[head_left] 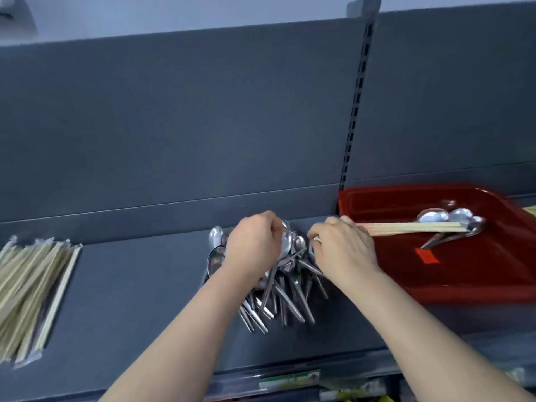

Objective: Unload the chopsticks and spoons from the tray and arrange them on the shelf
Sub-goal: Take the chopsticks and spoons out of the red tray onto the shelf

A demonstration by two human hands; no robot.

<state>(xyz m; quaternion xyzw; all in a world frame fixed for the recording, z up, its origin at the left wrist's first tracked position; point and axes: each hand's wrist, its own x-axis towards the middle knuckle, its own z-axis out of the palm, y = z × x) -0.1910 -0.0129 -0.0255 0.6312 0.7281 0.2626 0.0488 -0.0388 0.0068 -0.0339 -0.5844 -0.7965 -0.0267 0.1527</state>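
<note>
The left hand (255, 245), sunk among heaped steel spoons (290, 297), hides its grip, I cannot tell; the right hand (342, 250) clasps pale wooden chopsticks (412, 227) across the red plastic tray (478, 268).

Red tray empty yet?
No: several spoons lie in the red tray, and chopsticks gripped by the right hand extend over it.

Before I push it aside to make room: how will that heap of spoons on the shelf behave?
The spoon pile is loose, with crossed, fanned handles, so it would probably spread and slide apart rather than move together. Polished metal on a smooth shelf likely slips easily. So many metal spoons probably feel heavy.
</note>
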